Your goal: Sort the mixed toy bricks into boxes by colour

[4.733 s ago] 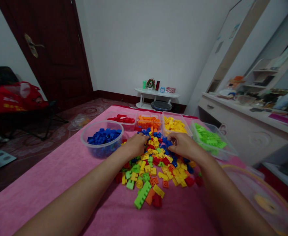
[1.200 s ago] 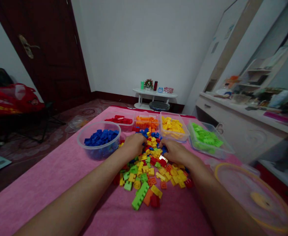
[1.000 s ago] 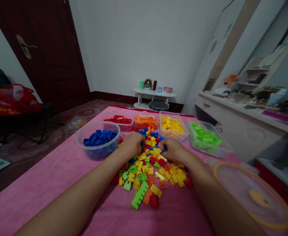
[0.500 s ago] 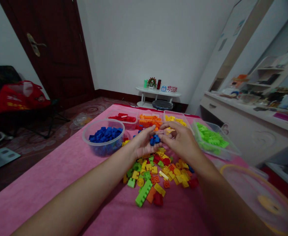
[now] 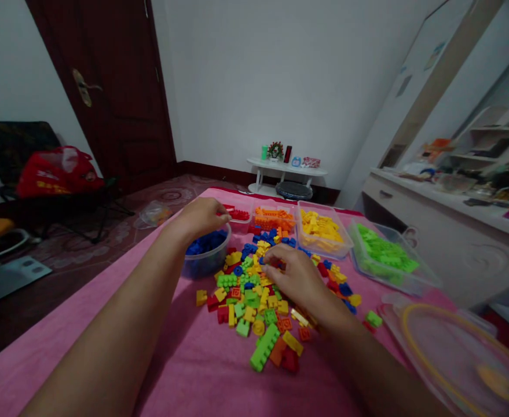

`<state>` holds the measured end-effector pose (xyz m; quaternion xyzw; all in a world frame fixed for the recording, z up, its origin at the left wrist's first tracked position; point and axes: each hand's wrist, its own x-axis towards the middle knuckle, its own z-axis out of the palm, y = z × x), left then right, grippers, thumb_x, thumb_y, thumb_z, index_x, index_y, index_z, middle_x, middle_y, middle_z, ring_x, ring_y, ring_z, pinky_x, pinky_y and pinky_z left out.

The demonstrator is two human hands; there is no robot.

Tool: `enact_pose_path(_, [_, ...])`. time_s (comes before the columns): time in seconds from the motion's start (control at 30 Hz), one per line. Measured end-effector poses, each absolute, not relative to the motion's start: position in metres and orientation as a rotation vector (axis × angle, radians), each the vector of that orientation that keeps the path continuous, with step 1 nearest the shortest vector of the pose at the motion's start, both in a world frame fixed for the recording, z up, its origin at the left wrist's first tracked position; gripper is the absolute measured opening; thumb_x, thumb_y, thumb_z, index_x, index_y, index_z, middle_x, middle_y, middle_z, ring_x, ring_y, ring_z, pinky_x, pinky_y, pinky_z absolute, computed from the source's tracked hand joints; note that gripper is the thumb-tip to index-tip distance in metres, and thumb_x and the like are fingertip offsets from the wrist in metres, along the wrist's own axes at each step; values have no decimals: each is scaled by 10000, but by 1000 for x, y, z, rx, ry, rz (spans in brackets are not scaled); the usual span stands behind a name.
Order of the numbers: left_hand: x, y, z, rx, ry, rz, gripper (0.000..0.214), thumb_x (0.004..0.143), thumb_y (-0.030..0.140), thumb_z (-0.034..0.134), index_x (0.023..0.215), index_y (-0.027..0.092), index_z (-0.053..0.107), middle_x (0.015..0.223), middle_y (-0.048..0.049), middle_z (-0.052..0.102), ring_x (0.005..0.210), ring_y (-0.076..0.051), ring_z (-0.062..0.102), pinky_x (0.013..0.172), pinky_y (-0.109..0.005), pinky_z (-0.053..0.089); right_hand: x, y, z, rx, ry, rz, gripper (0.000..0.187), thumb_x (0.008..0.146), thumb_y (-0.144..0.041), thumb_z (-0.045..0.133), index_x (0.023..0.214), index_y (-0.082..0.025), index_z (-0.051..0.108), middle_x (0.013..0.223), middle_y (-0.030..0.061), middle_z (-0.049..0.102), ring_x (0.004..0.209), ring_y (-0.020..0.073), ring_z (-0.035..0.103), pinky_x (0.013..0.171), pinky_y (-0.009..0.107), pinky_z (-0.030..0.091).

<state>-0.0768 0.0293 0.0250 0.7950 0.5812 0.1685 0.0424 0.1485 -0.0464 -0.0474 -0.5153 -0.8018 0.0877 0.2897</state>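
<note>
Left hand (image 5: 202, 215), curled with its contents hidden, hangs over the blue-brick tub (image 5: 202, 265), where a dropped brick could miss the rim; right hand (image 5: 291, 279), fingers curled and grip unclear, touches the mixed brick pile (image 5: 254, 304).

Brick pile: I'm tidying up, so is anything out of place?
Only strays: a green brick lies apart right of the pile, near the lid, and a yellow brick off its left edge. Nothing looks damaged.

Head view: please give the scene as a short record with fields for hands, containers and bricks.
left hand: above round bowl of blue bricks, fingers curled
right hand: fingertips on mixed brick pile
behind pile: red box, orange box, yellow box, green box, in a row
surface: pink cloth
</note>
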Motion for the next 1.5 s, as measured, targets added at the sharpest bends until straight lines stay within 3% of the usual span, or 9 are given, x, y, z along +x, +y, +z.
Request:
enact_pose_path(0.17, [-55,20,32,2494,1641,660,349,789,372,479,941,163,712,942,-91,698,826,-181,616,670,-228,397,107,-36,-63,-1196,-2326,202,385,689,-367,670,1018,-184,590,1039,74,599,999,210,514,861,328,368])
enact_pose_path(0.33, [-51,17,33,2471,1586,756,331,783,354,500,918,138,712,886,-94,704,764,-172,608,634,-231,378,80,-19,-70,-1343,-2386,234,531,726,-522,584,1099,-148,534,1057,118,581,974,224,515,813,333,376])
enact_pose_path(0.5, [-52,21,28,2461,1564,815,312,777,337,510,902,141,719,839,-99,703,710,-163,597,619,-237,371,93,-15,-60,-1350,-2497,186,317,811,-391,487,1015,-160,564,968,94,608,890,190,545,744,287,376])
enact_pose_path(0.63, [-49,20,25,2452,1569,876,288,769,326,518,851,144,725,765,-87,692,653,-151,567,593,-234,359,125,-17,-32,-1443,-2599,176,167,707,-172,545,867,-204,585,819,11,630,721,130,556,611,221,342])
enact_pose_path(0.73, [-46,18,24,2452,1535,910,277,764,320,524,812,135,726,725,-81,677,627,-144,545,574,-230,347,139,-20,-4,-1699,-2660,91,58,688,-172,563,703,-196,614,673,20,622,599,134,538,546,234,317])
enact_pose_path(0.93, [-45,16,25,2427,1497,937,261,764,293,517,776,129,720,665,-66,651,583,-130,513,548,-231,321,108,-45,8,-1803,-2552,-161,206,753,-349,577,687,-176,666,692,98,639,687,203,570,629,308,369])
enact_pose_path(1.07, [-45,18,25,2423,1506,970,264,764,304,516,776,132,717,654,-59,643,585,-130,509,539,-227,313,70,-69,-26,-1119,-2706,89,370,730,-506,596,953,-216,653,964,82,626,948,231,525,836,360,337])
enact_pose_path(1.2, [-44,21,22,2418,1496,977,274,765,328,519,775,134,713,662,-57,641,595,-130,510,542,-224,314,55,-75,-52,-1037,-2762,182,460,748,-442,577,1141,-205,555,1074,104,583,997,246,498,837,378,335])
enact_pose_path(1.5, [-28,16,16,2422,1389,905,273,765,323,521,812,136,714,715,-63,668,622,-139,536,573,-224,355,113,-54,-32,-1553,-2623,-26,188,766,-256,494,769,-177,665,808,78,659,772,180,575,708,282,358])
